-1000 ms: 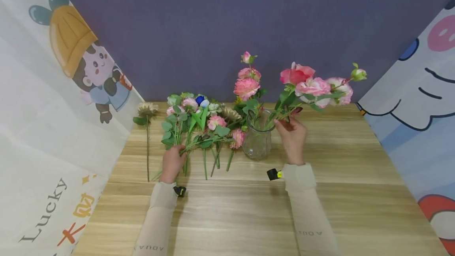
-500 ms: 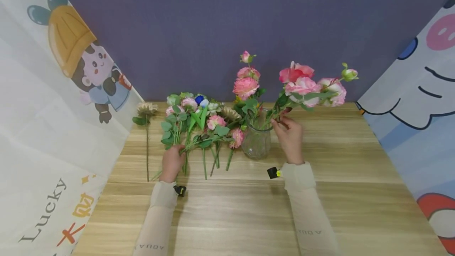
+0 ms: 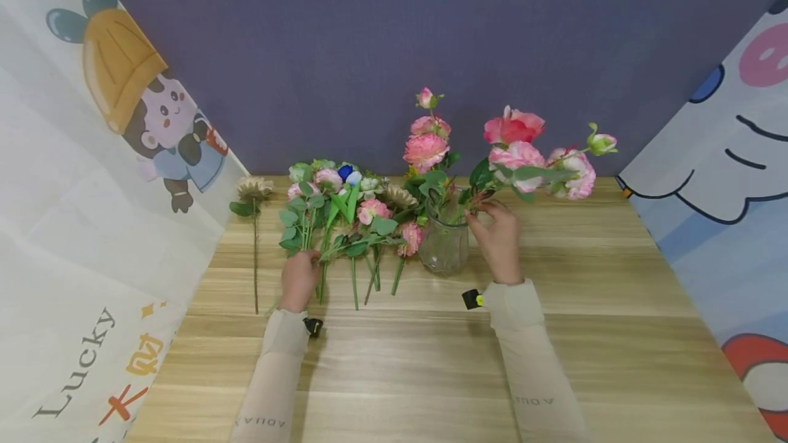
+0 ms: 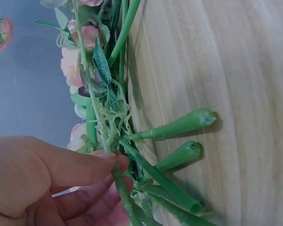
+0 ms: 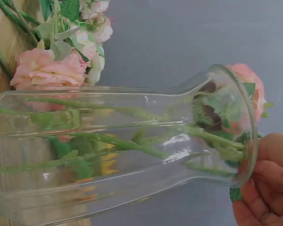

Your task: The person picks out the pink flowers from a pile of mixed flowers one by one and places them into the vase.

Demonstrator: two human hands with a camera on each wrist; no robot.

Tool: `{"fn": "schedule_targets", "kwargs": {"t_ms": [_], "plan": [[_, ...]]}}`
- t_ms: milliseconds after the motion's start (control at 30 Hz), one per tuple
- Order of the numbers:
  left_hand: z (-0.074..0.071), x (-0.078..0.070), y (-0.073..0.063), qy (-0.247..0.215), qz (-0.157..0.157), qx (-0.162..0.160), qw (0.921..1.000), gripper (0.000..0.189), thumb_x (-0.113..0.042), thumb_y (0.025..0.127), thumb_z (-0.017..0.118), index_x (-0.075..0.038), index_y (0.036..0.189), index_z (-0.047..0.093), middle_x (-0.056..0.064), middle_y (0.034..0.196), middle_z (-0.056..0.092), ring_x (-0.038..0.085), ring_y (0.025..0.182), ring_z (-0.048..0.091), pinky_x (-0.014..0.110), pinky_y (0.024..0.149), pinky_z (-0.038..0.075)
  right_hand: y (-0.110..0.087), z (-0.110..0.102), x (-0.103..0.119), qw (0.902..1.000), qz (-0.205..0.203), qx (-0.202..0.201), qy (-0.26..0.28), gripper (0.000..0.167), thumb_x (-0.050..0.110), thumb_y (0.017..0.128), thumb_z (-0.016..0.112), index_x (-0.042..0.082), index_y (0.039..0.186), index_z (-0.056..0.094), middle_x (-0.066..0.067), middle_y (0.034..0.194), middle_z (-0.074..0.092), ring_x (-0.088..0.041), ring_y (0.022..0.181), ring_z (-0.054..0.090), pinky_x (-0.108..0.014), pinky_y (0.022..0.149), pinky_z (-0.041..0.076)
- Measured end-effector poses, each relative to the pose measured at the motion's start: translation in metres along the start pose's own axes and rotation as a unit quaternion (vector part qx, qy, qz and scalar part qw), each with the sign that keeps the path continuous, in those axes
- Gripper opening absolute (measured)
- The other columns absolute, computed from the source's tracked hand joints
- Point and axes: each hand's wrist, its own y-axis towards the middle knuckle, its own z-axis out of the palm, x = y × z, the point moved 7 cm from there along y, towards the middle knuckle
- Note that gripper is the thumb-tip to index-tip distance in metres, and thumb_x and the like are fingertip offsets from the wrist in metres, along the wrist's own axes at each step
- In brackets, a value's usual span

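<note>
In the head view, a clear glass vase (image 3: 444, 250) stands upright on the table, with green stems (image 5: 118, 143) inside it in the right wrist view. My right hand (image 3: 500, 241) is at the vase's rim, thumb and fingers pinching the stem of a spray of pink and white flowers (image 3: 516, 155) that leans out to the right. A taller pink flower spray (image 3: 426, 151) rises from the vase's left side. My left hand (image 3: 300, 280) pinches a green leafy stem (image 4: 122, 188) between thumb and fingers, low over the flowers lying on the table.
Several artificial flowers lie left of the vase, among them a blue bud (image 3: 345, 173) and a pink bloom (image 3: 374, 211), their cut stems toward the front. A single beige flower (image 3: 255, 189) lies farther left. A dark partition (image 3: 394, 53) backs the table.
My right hand has shifted slightly left along the vase rim. The pink and white blooms it holds have swung left and a little lower. My left hand has hardly moved.
</note>
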Motion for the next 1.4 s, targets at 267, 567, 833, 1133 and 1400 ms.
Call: {"fn": "schedule_targets", "kwargs": {"t_ms": [267, 567, 833, 1133, 1400], "plan": [[0.004, -0.002, -0.003, 0.002, -0.016, 0.043, 0.9990, 0.027, 0.007, 0.080, 0.053, 0.006, 0.102, 0.069, 0.023, 0.096, 0.068, 0.035, 0.079, 0.065, 0.042, 0.062, 0.053, 0.001, 0.000, 0.004, 0.9991, -0.021, 0.014, -0.034, 0.013, -0.002, 0.076, 0.072, -0.013, 0.082, 0.067, -0.026, 0.093, 0.066, -0.040, 0.088, 0.062, -0.049, 0.081, 0.048], [0.003, -0.001, -0.007, -0.050, -0.010, 0.063, 0.9967, 0.026, 0.006, 0.077, 0.055, 0.009, 0.100, 0.067, 0.020, 0.088, 0.067, 0.030, 0.076, 0.062, 0.040, 0.066, 0.052, -0.001, -0.003, -0.005, 0.9991, 0.033, 0.026, -0.006, 0.023, -0.001, 0.080, 0.071, -0.017, 0.096, 0.066, -0.029, 0.101, 0.065, -0.042, 0.102, 0.059, -0.050, 0.089, 0.047], [-0.001, -0.008, -0.011, -0.063, 0.014, 0.054, 0.9964, 0.017, -0.001, 0.084, 0.063, 0.008, 0.098, 0.066, 0.021, 0.091, 0.068, 0.035, 0.084, 0.064, 0.045, 0.074, 0.052, -0.005, -0.004, -0.011, 0.9932, 0.091, 0.017, 0.070, 0.023, -0.005, 0.081, 0.067, -0.021, 0.097, 0.063, -0.030, 0.106, 0.061, -0.039, 0.104, 0.058, -0.043, 0.094, 0.047], [0.000, -0.006, -0.012, -0.078, -0.005, 0.025, 0.9966, 0.014, -0.001, 0.082, 0.064, 0.004, 0.096, 0.066, 0.015, 0.088, 0.067, 0.030, 0.080, 0.062, 0.043, 0.069, 0.050, -0.007, -0.005, -0.014, 0.9910, 0.107, 0.016, 0.078, 0.025, -0.002, 0.082, 0.068, -0.018, 0.102, 0.063, -0.027, 0.108, 0.062, -0.035, 0.102, 0.059, -0.032, 0.092, 0.048], [-0.005, -0.008, -0.014, -0.107, -0.015, -0.012, 0.9941, 0.014, -0.002, 0.084, 0.063, 0.001, 0.098, 0.064, 0.017, 0.089, 0.068, 0.031, 0.077, 0.063, 0.044, 0.064, 0.049, -0.011, -0.014, 0.009, 0.9855, 0.134, 0.009, 0.104, 0.021, -0.007, 0.081, 0.067, -0.015, 0.100, 0.063, -0.028, 0.103, 0.063, -0.015, 0.088, 0.061, -0.024, 0.084, 0.051]]}}
